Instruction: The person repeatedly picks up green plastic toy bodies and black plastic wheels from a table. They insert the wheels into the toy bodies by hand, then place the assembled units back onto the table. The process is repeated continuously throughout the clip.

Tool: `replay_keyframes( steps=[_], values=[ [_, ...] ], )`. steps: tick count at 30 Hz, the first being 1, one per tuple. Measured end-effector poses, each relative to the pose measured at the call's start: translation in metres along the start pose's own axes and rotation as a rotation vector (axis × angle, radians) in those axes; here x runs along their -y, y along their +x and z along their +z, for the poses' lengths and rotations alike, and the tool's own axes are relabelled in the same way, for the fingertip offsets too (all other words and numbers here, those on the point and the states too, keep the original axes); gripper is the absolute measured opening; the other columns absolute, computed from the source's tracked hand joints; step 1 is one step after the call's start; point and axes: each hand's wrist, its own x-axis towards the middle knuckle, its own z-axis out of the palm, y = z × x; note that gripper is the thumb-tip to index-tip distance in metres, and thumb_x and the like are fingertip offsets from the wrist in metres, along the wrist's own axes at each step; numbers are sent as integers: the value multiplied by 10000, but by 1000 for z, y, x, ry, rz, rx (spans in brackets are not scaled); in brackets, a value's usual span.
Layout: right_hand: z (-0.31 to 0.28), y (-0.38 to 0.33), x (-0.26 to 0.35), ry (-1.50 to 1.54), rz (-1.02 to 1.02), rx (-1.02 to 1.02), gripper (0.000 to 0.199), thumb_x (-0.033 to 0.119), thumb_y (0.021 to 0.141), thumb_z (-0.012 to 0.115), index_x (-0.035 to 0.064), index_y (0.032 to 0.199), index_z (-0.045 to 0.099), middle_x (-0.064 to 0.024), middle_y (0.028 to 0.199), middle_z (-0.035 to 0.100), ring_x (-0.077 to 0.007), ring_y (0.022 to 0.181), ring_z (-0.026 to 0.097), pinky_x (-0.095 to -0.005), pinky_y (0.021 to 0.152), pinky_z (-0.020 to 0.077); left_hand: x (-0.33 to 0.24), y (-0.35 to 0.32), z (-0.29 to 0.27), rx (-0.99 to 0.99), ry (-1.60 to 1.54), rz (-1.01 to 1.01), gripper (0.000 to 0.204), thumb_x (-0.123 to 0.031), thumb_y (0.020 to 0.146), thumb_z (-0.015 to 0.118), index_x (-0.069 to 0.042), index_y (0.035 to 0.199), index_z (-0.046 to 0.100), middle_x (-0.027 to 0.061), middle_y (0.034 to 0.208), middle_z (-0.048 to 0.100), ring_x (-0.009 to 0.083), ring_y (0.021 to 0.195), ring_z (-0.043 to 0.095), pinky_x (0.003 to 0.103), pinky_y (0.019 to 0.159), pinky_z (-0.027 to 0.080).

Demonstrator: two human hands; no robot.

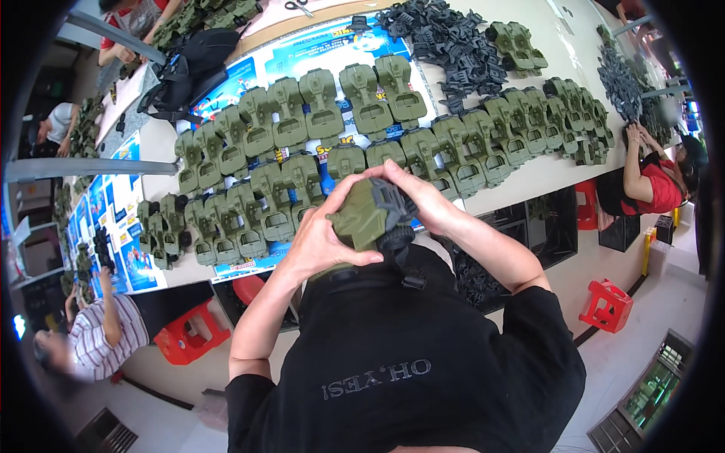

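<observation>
Close to my chest, I hold an olive-green toy vehicle body (358,217) between both hands. My left hand (313,235) wraps round its left side, thumb along the near edge and fingers over the far side. My right hand (424,198) curves over the far right of it, fingertips by a black plastic part (390,202) fitted on its right side. A black wheel (396,238) shows below that part. Just beyond my hands, matching green vehicle bodies (321,106) stand in long rows on the table.
A heap of black plastic parts (461,57) lies at the far side. Blue printed sheets (302,49) cover some of the table. A black bag (198,72) and scissors (299,7) lie farther left. Red stools (606,305) stand on the floor; other people work at both sides.
</observation>
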Motion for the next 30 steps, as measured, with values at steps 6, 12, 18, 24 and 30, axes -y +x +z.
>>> replay_keyframes(
  steps=[6, 12, 18, 24, 30],
  values=[
    [15, -8, 22, -227, -186, 3, 711, 577, 952, 190, -5, 1220, 498, -121, 1183, 531, -187, 1145, 470, -323, 1003, 346, 33, 4, 0, -50, 18, 177, 1079, -320, 435, 904, -113, 1350, 369, 115, 1239, 535, 261, 1161, 519, 388, 979, 414],
    [0, -4, 31, -314, -144, -96, 577, 487, 984, 247, 49, 1102, 604, -109, 1094, 605, -202, 1074, 536, -323, 953, 386, 13, 14, 11, -199, 444, 286, 1035, -293, 399, 897, -67, 1299, 439, 115, 1175, 581, 309, 1046, 555, 387, 910, 416],
    [10, 2, 13, -475, -402, -268, 536, 457, 976, 314, 8, 971, 607, -160, 941, 601, -311, 923, 568, -368, 858, 417, 16, 12, 18, -238, 573, 350, 1079, -341, 411, 875, -50, 1331, 392, 135, 1192, 571, 299, 967, 575, 378, 891, 453],
    [-6, -1, 25, -609, -584, -587, 472, 434, 954, 387, 34, 1185, 486, -168, 1166, 516, -323, 1055, 517, -409, 899, 406, 1, 38, 30, -231, -97, 81, 1086, -170, 560, 853, -92, 1429, 206, 138, 1292, 464, 272, 1122, 508, 374, 956, 422],
    [-3, -44, -7, -883, -461, -509, 798, 390, 724, 712, 64, 1350, 340, -188, 1307, 399, -335, 1178, 437, -445, 940, 374, 24, 65, 38, -501, -551, -65, 775, -233, 899, 607, -148, 1450, 68, 115, 1288, 459, 213, 1129, 497, 374, 941, 444]
  ],
)
